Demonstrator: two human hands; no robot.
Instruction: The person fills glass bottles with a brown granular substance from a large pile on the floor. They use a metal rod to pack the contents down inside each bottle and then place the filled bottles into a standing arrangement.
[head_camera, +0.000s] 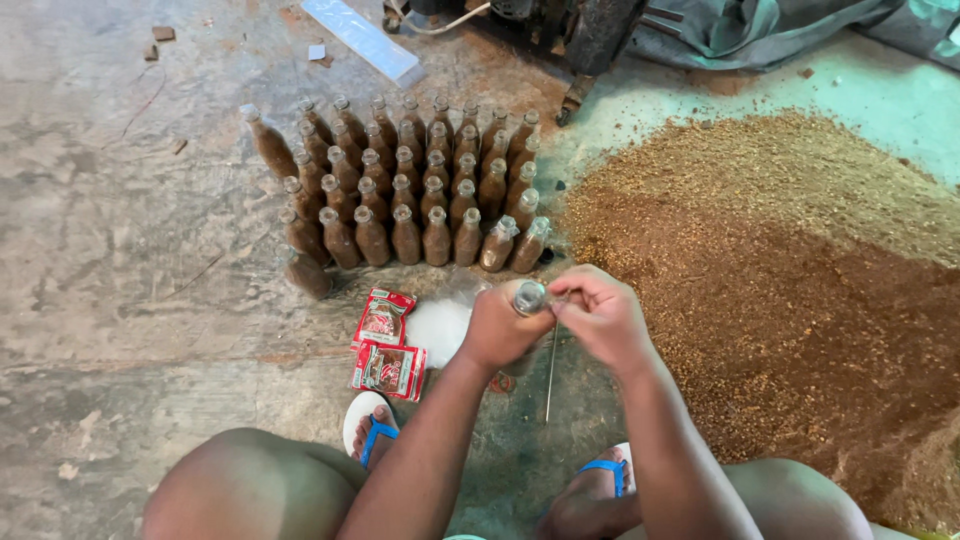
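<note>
- The left hand (497, 325) has its grip closed around a glass bottle (529, 297), holding it upright just in front of the block of filled bottles (420, 190).
- The right hand (600, 315) pinches a thin metal rod (551, 370) at the bottle's mouth; the rod hangs down.
- Two red sachets (385, 345) lie on the floor near the block's front left corner.
- A brown sawdust heap (790, 290) spreads right of the block.
</note>
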